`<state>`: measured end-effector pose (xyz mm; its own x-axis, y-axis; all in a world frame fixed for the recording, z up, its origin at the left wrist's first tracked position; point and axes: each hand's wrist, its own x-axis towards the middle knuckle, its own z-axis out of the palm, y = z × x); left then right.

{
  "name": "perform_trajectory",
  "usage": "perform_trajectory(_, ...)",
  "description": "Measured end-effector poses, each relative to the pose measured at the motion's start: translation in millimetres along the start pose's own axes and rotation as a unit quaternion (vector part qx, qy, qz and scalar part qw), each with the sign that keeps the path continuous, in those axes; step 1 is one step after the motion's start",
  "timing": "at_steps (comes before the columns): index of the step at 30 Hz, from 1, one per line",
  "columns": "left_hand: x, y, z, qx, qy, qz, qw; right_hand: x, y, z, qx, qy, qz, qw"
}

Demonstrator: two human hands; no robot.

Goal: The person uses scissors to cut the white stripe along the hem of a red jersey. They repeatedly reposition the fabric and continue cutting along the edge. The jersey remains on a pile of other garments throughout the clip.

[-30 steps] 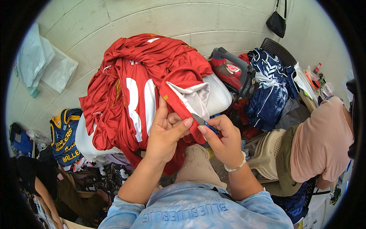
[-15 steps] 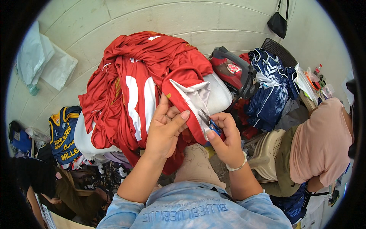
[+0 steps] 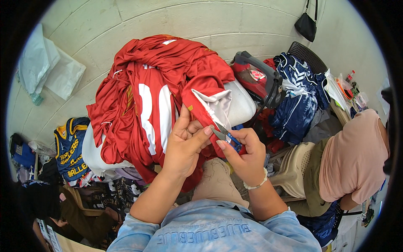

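Now your left hand point(image 3: 184, 145) has pinched the red jersey point(image 3: 147, 101) hem tighter; right-hand point(image 3: 243, 157) fingers close thread snips point(image 3: 222, 133) at its seam.

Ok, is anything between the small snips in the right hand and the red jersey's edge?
Nothing visible: the small metal snips in the right hand meet the red jersey's edge, pinched by the left hand.

left hand point(image 3: 184, 145) pinching, right hand point(image 3: 245, 157) gripping, fingers curled
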<state>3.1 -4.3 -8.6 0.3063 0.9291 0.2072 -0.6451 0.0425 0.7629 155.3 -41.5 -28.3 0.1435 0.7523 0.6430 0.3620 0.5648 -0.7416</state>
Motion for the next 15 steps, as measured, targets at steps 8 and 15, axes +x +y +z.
perform_trajectory(8,-2.1,0.5,2.1,-0.003,-0.005,-0.004,1.0,1.7,-1.9,-2.6,-0.006,-0.025,0.015,1.0)
perform_trajectory(15,-2.4,0.0,2.4,0.005,-0.001,-0.006,1.0,0.8,2.9,-2.0,-0.006,-0.024,0.011,1.0)
